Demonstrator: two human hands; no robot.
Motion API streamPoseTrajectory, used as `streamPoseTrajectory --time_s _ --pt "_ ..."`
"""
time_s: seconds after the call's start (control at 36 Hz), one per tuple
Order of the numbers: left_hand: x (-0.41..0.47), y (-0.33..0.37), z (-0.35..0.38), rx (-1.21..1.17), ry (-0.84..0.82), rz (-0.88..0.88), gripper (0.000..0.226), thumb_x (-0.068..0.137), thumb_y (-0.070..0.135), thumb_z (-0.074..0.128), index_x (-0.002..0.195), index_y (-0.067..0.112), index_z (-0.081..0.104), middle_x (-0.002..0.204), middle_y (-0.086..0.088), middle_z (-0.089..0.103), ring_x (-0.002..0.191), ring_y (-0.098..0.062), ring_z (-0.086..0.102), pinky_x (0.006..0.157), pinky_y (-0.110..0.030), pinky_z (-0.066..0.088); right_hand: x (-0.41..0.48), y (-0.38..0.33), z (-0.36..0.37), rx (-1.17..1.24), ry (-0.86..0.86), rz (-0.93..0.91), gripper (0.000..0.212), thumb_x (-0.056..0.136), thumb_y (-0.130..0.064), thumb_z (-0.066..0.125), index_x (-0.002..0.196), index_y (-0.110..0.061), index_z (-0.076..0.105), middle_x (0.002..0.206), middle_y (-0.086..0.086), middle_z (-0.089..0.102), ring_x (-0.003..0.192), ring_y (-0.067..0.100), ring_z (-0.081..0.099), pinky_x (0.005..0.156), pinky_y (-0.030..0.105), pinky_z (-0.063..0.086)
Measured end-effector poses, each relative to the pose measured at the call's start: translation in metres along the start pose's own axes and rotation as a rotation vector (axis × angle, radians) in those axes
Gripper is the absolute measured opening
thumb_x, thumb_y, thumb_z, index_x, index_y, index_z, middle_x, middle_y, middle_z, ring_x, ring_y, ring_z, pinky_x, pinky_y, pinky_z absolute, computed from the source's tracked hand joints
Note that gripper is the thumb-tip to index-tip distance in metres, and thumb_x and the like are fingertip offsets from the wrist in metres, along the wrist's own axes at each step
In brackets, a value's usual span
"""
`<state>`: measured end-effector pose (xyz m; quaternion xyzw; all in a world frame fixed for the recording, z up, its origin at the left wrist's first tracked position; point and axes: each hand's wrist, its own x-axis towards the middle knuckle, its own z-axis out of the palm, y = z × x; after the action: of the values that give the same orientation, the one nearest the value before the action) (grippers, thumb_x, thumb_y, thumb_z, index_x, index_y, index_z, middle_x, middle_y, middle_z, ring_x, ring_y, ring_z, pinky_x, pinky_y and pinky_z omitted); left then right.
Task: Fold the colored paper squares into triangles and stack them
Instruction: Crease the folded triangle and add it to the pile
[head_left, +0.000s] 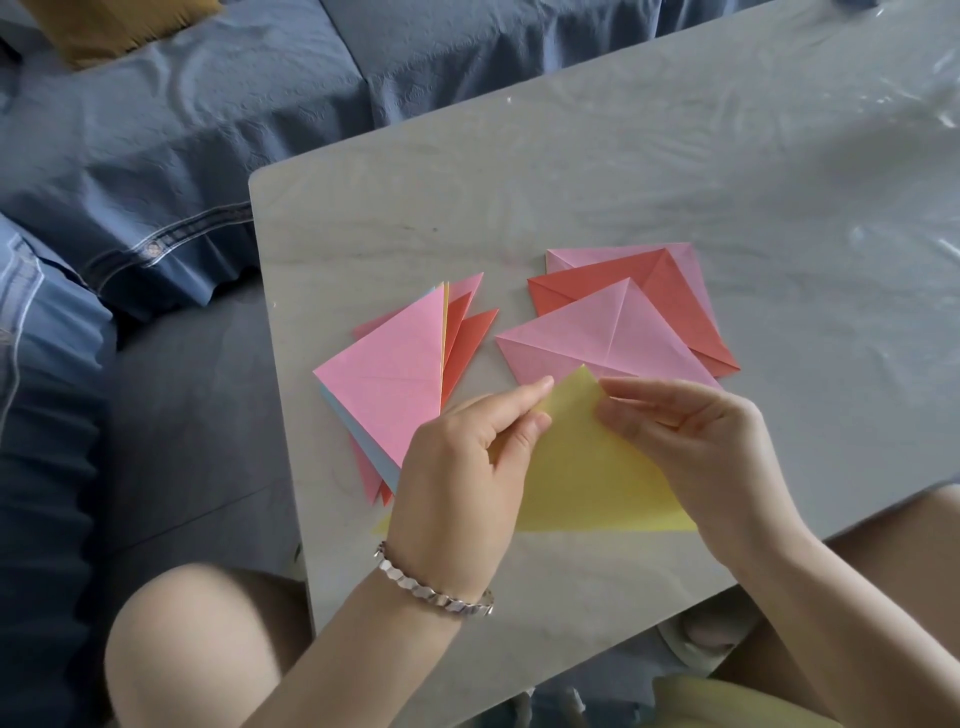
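A: We start at our hands. The left hand (457, 467) pinches the yellow triangle (587, 467) between thumb and forefinger on its left slope, just below the tip; the right hand (696, 441) pinches the right slope at the same height; neither hand is free.

B: Agreed. The sheet is already folded in half, so we hold a triangle, not a square; its tip points away from us and its long edge runs left to right along the near side, low over the table (675, 182). We cannot tell whether that edge touches the top.

A: Then where does it go?

B: The stack of folded triangles (384, 374) lies to the left and a little farther off, just beside the left hand and partly under it; the left hand is plainly the nearer one. The creased squares (597, 332) lie beyond the tip, nearer the right hand; pink on top, red under it, pink again below.

A: And the stack's axis?

B: Its top pink piece has its long edge running away from us, facing right; ours runs crosswise. We judge a turn of the sheet is needed before it lands flush.

A: How does the yellow look?

B: Pale, thin, smooth; the lower layer peeks out at the near left corner.
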<state>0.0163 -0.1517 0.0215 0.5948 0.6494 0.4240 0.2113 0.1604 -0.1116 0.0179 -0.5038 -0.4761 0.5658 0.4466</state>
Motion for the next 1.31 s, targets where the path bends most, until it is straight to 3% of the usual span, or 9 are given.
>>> streamPoseTrajectory --time_s 0.22,0.39,0.61,0.97,1.06,1.14,1.22,1.31 --pt "0.000 0.003 -0.001 -0.030 -0.040 -0.028 0.029 0.080 0.023 0.057 0.106 0.021 0.070 0.084 0.018 0.069 0.077 0.000 0.062 0.068 -0.006 0.045 -0.002 -0.003 -0.001 -0.038 0.001 -0.028 0.017 0.073 -0.008 0.071 0.072 -0.024 0.072 0.061 -0.016 0.069 0.055 -0.005 0.059 0.055 0.007 0.045" --pt "0.000 0.004 -0.002 -0.015 -0.050 -0.040 0.024 0.084 0.008 0.064 0.104 0.020 0.070 0.081 0.030 0.060 0.078 0.005 0.061 0.068 0.000 0.040 -0.004 -0.004 -0.001 -0.061 -0.014 -0.050 0.019 0.075 -0.005 0.069 0.071 -0.024 0.070 0.061 -0.020 0.068 0.055 -0.009 0.059 0.055 0.005 0.043" --pt "-0.002 0.001 -0.001 -0.032 -0.037 -0.026 0.023 0.084 0.004 0.064 0.102 0.017 0.071 0.081 0.032 0.059 0.075 0.018 0.057 0.068 0.002 0.038 -0.002 -0.002 -0.001 -0.135 -0.012 -0.070 0.019 0.074 -0.008 0.072 0.069 -0.027 0.070 0.059 -0.020 0.067 0.055 -0.007 0.059 0.056 0.005 0.043" --pt "-0.005 0.002 -0.001 -0.056 -0.001 -0.035 0.021 0.081 0.005 0.066 0.095 0.020 0.073 0.079 0.032 0.061 0.076 0.011 0.061 0.068 0.000 0.040 0.001 -0.001 -0.006 -0.162 -0.039 -0.089 0.023 0.072 -0.006 0.073 0.065 -0.028 0.070 0.060 -0.021 0.067 0.055 -0.008 0.059 0.057 0.004 0.043" --pt "-0.004 0.001 -0.002 -0.080 -0.010 -0.083 0.025 0.078 0.006 0.070 0.083 0.030 0.070 0.069 0.027 0.065 0.068 0.006 0.063 0.066 -0.003 0.043 0.004 -0.003 -0.011 -0.267 -0.135 -0.165 0.024 0.071 -0.009 0.074 0.066 -0.032 0.070 0.064 -0.020 0.068 0.061 -0.004 0.062 0.062 0.006 0.044" --pt "-0.001 0.001 -0.006 -0.110 -0.124 -0.137 0.031 0.074 0.010 0.073 0.081 0.040 0.065 0.068 0.019 0.066 0.064 0.003 0.062 0.069 -0.008 0.047 0.008 -0.009 -0.016 -0.430 -0.356 -0.234 0.015 0.070 -0.020 0.074 0.071 -0.036 0.072 0.074 -0.021 0.070 0.072 -0.002 0.065 0.070 0.008 0.046" --pt "-0.002 0.002 -0.007 -0.102 -0.274 -0.160 0.023 0.073 0.014 0.075 0.075 0.035 0.068 0.068 0.019 0.067 0.065 -0.003 0.064 0.067 -0.013 0.050 0.015 -0.013 -0.019 -0.654 -0.543 -0.321 0.013 0.072 -0.023 0.075 0.078 -0.034 0.075 0.074 -0.025 0.069 0.073 -0.007 0.063 0.070 0.011 0.047" --pt "-0.003 0.000 -0.006 -0.078 -0.299 -0.195 0.023 0.074 0.010 0.074 0.069 0.032 0.066 0.058 0.025 0.064 0.061 0.003 0.062 0.066 -0.011 0.049 0.023 -0.013 -0.015 -0.850 -0.609 -0.476 0.007 0.075 -0.027 0.074 0.081 -0.029 0.076 0.067 -0.028 0.061 0.072 -0.003 0.061 0.069 0.018 0.046"
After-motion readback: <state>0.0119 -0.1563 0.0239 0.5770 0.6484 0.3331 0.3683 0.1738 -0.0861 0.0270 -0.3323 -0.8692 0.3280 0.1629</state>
